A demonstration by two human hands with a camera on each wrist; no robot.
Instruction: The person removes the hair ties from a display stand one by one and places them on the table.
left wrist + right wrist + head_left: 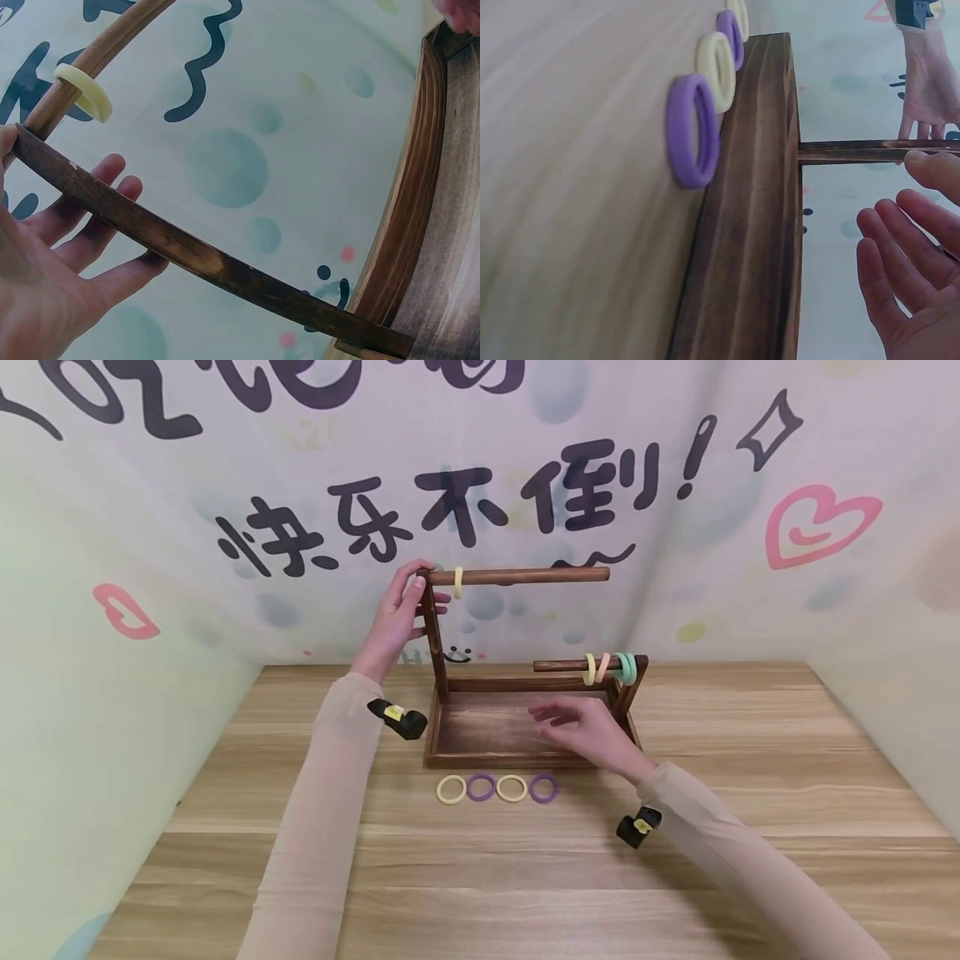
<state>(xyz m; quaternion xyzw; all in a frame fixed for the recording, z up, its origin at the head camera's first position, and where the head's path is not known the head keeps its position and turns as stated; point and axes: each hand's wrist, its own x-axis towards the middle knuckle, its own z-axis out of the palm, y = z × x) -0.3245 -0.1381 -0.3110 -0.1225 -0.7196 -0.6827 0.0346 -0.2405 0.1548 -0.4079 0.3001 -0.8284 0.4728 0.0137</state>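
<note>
Clasping the tall post with the left grip; press lightly to avoid tipping it. Holding nothing in the loosely opened right grip, over the tray; avoid brushing the four rings flat in a row just in front, on the wood-grain worktop, before a printed backdrop

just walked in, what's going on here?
A person's left hand holds the tall wooden post near its top; their right hand is above the wooden tray, holding nothing. One yellow ring hangs on the upper rod. The lower rod carries a yellow, a pink and two green rings. Four loose rings, two yellow and two purple, sit in a row on the table.
</note>
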